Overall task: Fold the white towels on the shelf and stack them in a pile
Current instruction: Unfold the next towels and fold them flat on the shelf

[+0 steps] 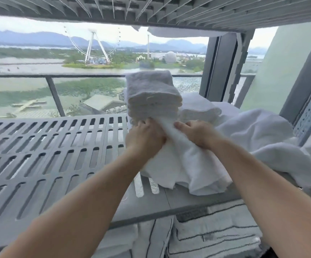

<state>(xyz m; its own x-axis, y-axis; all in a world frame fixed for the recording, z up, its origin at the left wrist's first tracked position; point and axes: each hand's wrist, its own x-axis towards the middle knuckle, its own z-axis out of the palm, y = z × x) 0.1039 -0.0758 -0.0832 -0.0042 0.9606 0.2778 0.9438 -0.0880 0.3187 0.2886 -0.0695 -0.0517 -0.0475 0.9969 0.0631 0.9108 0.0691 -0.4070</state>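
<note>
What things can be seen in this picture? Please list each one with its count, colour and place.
folded towel stack: one stack, white, back of the shelf, centre
held towel: one, white, gripped by both hands in front of the stack
loose towels: a heap, count unclear, white, right side of the shelf
slotted shelf: one, grey, under everything
striped cloths: several, white with dark lines, level below
railing: one, grey, behind the shelf
left hand: one, gripping the towel
right hand: one, gripping the towel
</note>
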